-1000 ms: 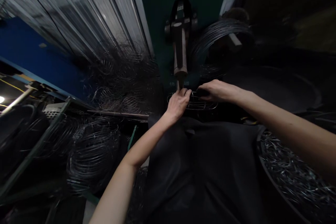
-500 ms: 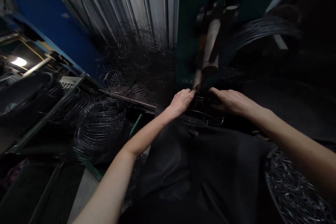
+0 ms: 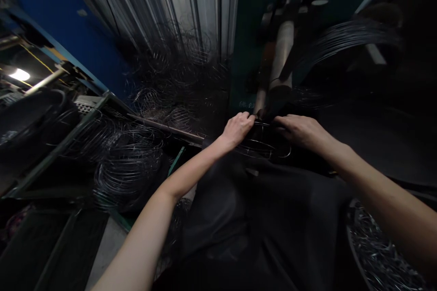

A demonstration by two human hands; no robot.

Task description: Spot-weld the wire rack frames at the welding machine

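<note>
Both hands hold a round wire grille (image 3: 262,148) under the tip of a vertical machine arm (image 3: 278,66). My left hand (image 3: 237,129) pinches the grille's left rim with closed fingers. My right hand (image 3: 300,131) lies over its right side, fingers curled on the wires. The grille rests at the front edge of a dark work surface, just beyond my dark apron (image 3: 259,218). The contact point under the arm's tip is too dark to make out.
A heap of finished wire grilles (image 3: 170,86) leans against the corrugated wall. Coiled wire rings (image 3: 126,163) hang on a green metal frame (image 3: 58,150) at left. A tub of short wire pieces (image 3: 378,245) sits at lower right. A wire coil (image 3: 344,38) hangs upper right.
The view has swung left and the machine arm now appears further right and tilted. Both hands keep hold of the grille and have shifted it slightly under the tip.
</note>
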